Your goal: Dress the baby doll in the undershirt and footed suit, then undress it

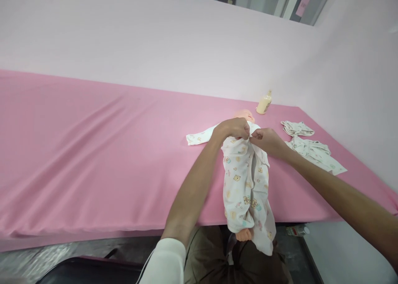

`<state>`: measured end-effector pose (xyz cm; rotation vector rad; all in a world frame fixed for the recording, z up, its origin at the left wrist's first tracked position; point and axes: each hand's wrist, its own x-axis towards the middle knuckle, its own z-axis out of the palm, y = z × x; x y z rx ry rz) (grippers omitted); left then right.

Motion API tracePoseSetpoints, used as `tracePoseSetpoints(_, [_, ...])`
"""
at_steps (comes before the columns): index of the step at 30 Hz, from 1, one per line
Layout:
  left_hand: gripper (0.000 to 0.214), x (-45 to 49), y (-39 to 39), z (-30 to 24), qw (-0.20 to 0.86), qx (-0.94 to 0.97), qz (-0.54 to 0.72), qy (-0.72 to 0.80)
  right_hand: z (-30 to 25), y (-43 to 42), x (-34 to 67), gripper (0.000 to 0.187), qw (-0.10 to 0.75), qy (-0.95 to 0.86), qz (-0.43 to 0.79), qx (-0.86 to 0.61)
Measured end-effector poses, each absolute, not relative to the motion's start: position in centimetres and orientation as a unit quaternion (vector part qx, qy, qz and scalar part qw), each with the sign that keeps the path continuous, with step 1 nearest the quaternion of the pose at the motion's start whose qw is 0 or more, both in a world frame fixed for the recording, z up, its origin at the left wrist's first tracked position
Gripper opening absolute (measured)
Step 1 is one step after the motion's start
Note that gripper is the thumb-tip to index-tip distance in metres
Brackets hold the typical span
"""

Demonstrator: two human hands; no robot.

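A baby doll lies on its back, its head [244,115] toward the wall and a bare foot [243,234] past the table's front edge. It wears a white printed romper [238,178], whose front gapes in a long slit below my hands. One sleeve [199,137] stretches out to the left. My left hand [238,128] is closed on the romper near the chest. Close beside it, my right hand [264,139] pinches the other side of the opening. What lies between the fingertips is too small to make out.
A pink cloth [108,159] covers the table along the wall. At the back stands a pale yellow pump bottle [264,103]. To the right lie a small folded white garment [297,128] and a crumpled printed one [314,153]. A black chair [93,270] is at lower left.
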<state>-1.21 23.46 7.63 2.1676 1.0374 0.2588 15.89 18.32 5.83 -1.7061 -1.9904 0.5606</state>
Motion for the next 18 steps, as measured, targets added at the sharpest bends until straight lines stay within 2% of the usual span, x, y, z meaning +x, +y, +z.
tracePoseSetpoints(3, [0.003,-1.3,23.4,7.8,0.355,0.838,0.099,0.402,5.8,18.5,16.1,0.026,0.217,-0.743,0.189,-0.605])
tracePoseSetpoints(9, [0.007,-1.7,24.0,7.5,0.362,0.843,0.098,0.385,5.2,19.4,17.8,0.026,0.233,-0.725,0.298,-0.575])
tracePoseSetpoints(18, [0.006,-1.8,24.2,7.4,0.388,0.835,0.105,0.375,5.0,19.6,18.1,0.02,0.248,-0.71,0.341,-0.564])
